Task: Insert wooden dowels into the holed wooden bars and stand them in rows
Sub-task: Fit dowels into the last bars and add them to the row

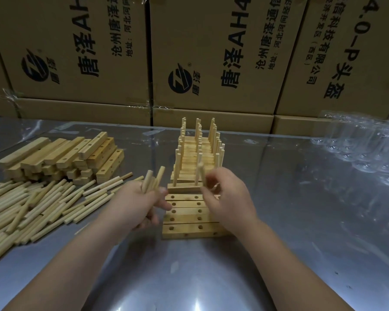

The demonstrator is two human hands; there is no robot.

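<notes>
Two forearms reach in from the near edge over a shiny table (211, 283); the left hand (135, 205) has its fingers curled round a bunch of dowels (152, 178), whose tips stick up above the fist; the right hand (229, 198), a little blurred, pinches one dowel (201, 173) roughly upright between thumb and fingertips; its lower end is hidden, so I cannot tell whether it sits in a hole. Between the hands lie several empty bars (189, 218), flat, side by side, holes up; just behind them the filled bars (195, 153) run away from the camera in a close row, each with dowels standing in it, so the pegs form three lines. Left of the hands, loose dowels (32, 205) lie in a wide heap; behind that heap sit stacked bars (61, 158). Far right, crumpled plastic wrap (364, 142) rests on the table; printed cardboard boxes (211, 52) wall off the back.
</notes>
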